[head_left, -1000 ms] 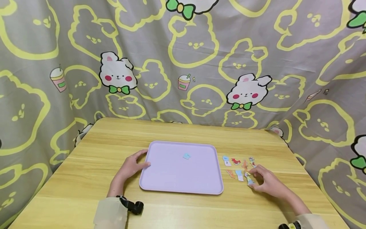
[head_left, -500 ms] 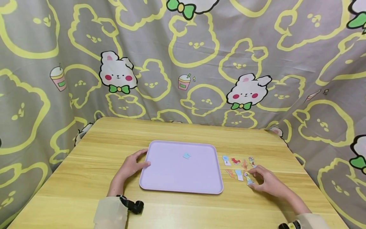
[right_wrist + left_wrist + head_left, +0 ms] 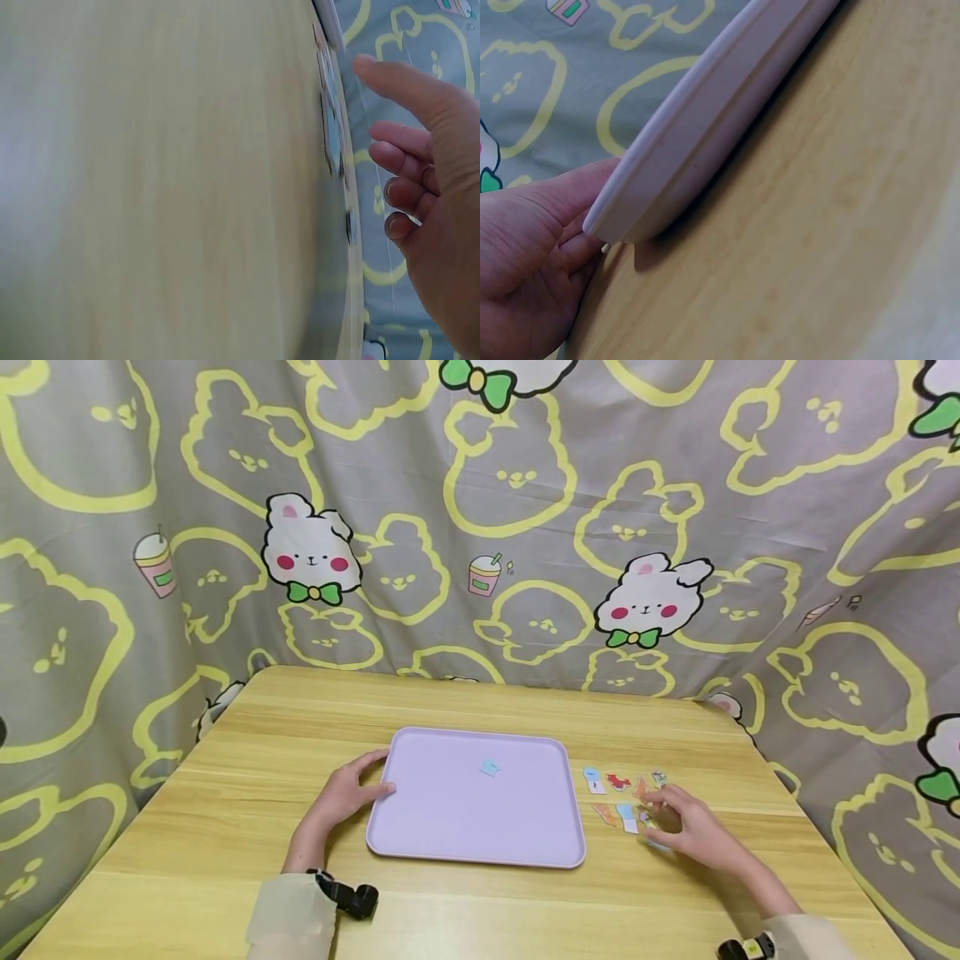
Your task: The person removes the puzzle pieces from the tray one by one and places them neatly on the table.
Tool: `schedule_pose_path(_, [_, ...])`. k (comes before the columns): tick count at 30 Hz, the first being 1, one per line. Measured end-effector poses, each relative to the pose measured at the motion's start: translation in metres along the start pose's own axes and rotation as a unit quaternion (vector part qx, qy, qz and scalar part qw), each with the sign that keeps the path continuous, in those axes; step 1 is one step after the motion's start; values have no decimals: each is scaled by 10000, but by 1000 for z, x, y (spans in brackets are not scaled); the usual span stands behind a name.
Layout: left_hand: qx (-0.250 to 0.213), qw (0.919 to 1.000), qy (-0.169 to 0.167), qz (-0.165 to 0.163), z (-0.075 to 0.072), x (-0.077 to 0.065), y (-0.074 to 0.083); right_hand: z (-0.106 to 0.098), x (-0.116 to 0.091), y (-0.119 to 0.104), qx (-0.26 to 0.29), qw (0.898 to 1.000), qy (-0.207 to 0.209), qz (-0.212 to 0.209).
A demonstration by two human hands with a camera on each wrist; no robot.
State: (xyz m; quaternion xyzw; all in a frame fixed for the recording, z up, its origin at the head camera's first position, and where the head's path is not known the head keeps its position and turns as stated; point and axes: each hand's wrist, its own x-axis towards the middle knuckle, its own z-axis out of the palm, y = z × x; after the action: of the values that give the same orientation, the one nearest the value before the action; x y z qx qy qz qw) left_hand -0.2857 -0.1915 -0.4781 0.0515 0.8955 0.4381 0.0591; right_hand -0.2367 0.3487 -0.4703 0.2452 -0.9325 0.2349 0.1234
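A lilac tray (image 3: pixel 472 831) lies flat on the table. My left hand (image 3: pixel 345 795) holds its left side, thumb over the rim; in the left wrist view, fingers reach beneath the tray edge (image 3: pixel 682 131). One small light-blue paper cutout (image 3: pixel 490 767) lies on the tray. To the right of it, several cutouts form two rough rows, among them a red piece (image 3: pixel 618 782), an orange piece (image 3: pixel 604 814) and a blue-and-white piece (image 3: pixel 627 818). My right hand (image 3: pixel 693 828) hovers over the rightmost pieces, thumb and fingers apart, nothing between them, partly covering a colourful piece (image 3: pixel 660 847).
The wooden table (image 3: pixel 480 910) ends at a grey curtain (image 3: pixel 420 485) with yellow cartoon outlines, which surrounds it at the back and sides. A black wrist camera (image 3: pixel 357 902) sits on my left wrist, close above the table.
My right hand has shifted slightly left, off the lower right cutout, and its fingertips now cover more of the pieces. The left hand and tray have stayed in place.
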Motion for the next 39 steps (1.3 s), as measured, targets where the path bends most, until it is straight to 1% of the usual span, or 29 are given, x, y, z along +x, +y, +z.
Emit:
schedule_pose_path(5, [-9,10000,10,37,0,1,-1,10,14,-9,129,9998,81,-120])
schedule_pose_path(9, [-22,10000,24,90,-1,1,-1,17,26,-17,304,9989,160,-307])
schedule_pose_path(13, [8,9999,59,88,-1,0,0,27,40,-27,449,9985,208,-247])
schedule_pose_path(17, [17,10000,65,64,-1,-2,1,36,53,-37,531,9983,96,-199])
schedule_pose_path(22, [-18,10000,47,52,-1,-3,3,47,68,-48,634,9965,75,-532])
schedule_pose_path(25, [-18,9999,51,88,-1,-2,2,53,76,-54,751,9950,20,-657])
schedule_pose_path(32, [-64,10000,53,27,2,-1,1,66,95,-69,1024,9929,-352,-497])
schedule_pose_path(35, [-62,9999,72,52,2,-2,0,72,104,-75,1065,9918,-444,-548])
schedule_pose_path(39, [-73,9999,102,68,1,-2,1,80,114,-81,966,9911,-504,-761])
